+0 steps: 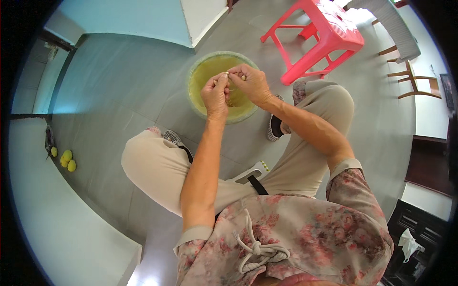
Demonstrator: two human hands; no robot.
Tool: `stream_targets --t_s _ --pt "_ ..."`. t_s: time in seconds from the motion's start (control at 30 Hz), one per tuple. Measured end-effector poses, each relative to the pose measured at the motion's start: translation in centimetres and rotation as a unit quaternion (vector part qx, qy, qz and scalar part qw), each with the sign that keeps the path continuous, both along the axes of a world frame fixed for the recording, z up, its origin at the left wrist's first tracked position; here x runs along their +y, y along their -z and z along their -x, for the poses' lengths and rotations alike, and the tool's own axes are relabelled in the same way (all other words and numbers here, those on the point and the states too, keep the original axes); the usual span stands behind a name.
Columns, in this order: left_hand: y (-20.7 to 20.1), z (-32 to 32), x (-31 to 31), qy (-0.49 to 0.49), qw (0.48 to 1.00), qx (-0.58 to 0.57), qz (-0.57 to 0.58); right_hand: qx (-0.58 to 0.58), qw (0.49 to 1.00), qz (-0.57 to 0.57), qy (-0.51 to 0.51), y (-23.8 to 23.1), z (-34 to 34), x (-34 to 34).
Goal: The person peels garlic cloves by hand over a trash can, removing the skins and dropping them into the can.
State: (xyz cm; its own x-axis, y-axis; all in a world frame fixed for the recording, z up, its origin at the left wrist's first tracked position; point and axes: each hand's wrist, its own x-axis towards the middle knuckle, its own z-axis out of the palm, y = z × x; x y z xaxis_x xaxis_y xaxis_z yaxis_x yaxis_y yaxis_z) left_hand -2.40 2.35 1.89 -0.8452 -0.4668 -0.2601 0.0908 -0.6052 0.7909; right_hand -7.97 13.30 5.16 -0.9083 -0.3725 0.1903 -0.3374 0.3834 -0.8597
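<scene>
There, right between the fingertips of left hand point(216, 97) and right hand point(253, 86), gripped a small, cream-white piece point(226, 73), too tiny to identify! Clamped on it from either side, with hands close together, and held it over a round basin point(191, 90), yellow inside, pale green at the rim.

Basin point(202, 76): yellow-green within, rim a paler grey-green. Small piece point(227, 73): off-white. Stool point(334, 21): uniform coral pink. Shirt point(334, 233): greyish beige, patterned with blurred pink and red flowers; drawstring point(256, 247), plain beige. Trousers point(157, 162): light beige. Shoes point(172, 137): grey-and-white check with black. Strap point(258, 185): black. Round objects point(68, 155): yellow. Floor point(119, 105): grey tile. Wall point(129, 19): pale blue, with a white adjoining face. Chair point(434, 87): orange-brown. Cabinet point(408, 210): black.
</scene>
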Motion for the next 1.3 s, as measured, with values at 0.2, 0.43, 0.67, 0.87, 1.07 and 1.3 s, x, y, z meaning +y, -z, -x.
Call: stream_targets --t_s 0.2,0.43,0.67,0.87,1.07,1.3 --pt "0.5 1.2 0.3 0.018 0.999 -0.029 0.029 -0.018 0.999 -0.037 0.000 0.3 1.1 0.7" --pt "1.0 1.0 1.1 0.020 0.998 -0.052 0.019 0.046 0.990 -0.128 -0.016 0.2 0.6 1.1" --pt "1.3 1.6 1.6 0.050 0.997 -0.050 0.003 0.107 0.985 -0.134 -0.028 0.2 1.1 2.5" --pt "0.2 1.1 0.9 0.052 0.997 -0.063 0.012 0.098 0.981 -0.159 -0.059 -0.7 0.9 1.9" --pt "0.9 1.0 0.7 0.058 0.996 -0.059 0.012 0.105 0.977 -0.171 -0.077 -0.4 1.4 2.1" --pt "1.3 0.5 -0.2 0.066 0.995 -0.047 0.058 0.095 0.971 -0.192 -0.105 -0.9 1.4 1.8"
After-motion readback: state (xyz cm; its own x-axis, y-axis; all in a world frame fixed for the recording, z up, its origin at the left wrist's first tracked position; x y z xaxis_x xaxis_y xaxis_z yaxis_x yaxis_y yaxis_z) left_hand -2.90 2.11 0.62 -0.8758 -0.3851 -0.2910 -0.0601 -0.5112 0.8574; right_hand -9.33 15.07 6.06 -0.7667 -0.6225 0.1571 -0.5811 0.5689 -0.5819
